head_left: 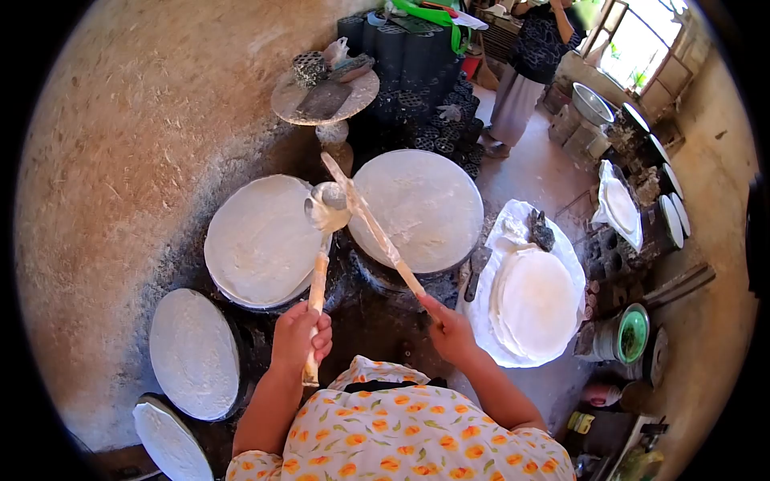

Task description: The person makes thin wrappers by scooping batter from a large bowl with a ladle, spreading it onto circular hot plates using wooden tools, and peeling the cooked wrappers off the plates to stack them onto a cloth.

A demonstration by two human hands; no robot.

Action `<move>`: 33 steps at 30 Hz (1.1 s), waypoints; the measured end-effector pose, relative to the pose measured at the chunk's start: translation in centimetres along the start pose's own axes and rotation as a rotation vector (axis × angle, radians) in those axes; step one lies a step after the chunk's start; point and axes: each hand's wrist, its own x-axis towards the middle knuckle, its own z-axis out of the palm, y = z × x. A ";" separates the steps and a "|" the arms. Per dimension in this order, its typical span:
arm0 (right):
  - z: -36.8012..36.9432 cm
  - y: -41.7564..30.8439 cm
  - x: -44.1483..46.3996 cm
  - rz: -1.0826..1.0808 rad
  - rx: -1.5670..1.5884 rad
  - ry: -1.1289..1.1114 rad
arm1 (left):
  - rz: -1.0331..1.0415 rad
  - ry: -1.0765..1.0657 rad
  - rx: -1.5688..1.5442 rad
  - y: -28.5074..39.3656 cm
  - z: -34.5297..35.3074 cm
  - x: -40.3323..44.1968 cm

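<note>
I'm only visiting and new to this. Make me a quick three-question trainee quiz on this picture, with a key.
1. Which hand grips the ladle?
2. True or false: the wooden stick is lying on the floor.
3. What is under the stack of thin round sheets? a) a green basin b) a white covering c) a chair

Key: 1. The left hand. 2. False; the right hand holds it. 3. b

There were one left hand [305, 341], one right hand [447, 329], one ladle [319, 279], one wooden stick [372, 226], four broad pale discs [415, 210] ahead and leftward, one stack of flat rounds [536, 303], one round pedestal surface [285, 101], one metal bowl [592, 104], one window [646, 40] and one other person [536, 52]. The dark briquettes [443, 144] were too shadowed to count.
</note>
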 end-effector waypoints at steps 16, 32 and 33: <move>1.9 4.9 -3.0 0.223 -0.247 -0.225 | -0.064 -0.209 -0.243 1.4 -0.9 0.3; 0.8 7.4 5.4 0.160 0.215 -0.366 | 0.822 0.450 -0.254 2.8 -6.3 -16.7; 1.4 7.3 6.5 0.143 0.217 -0.408 | 0.890 0.539 -0.257 2.0 -6.7 -18.6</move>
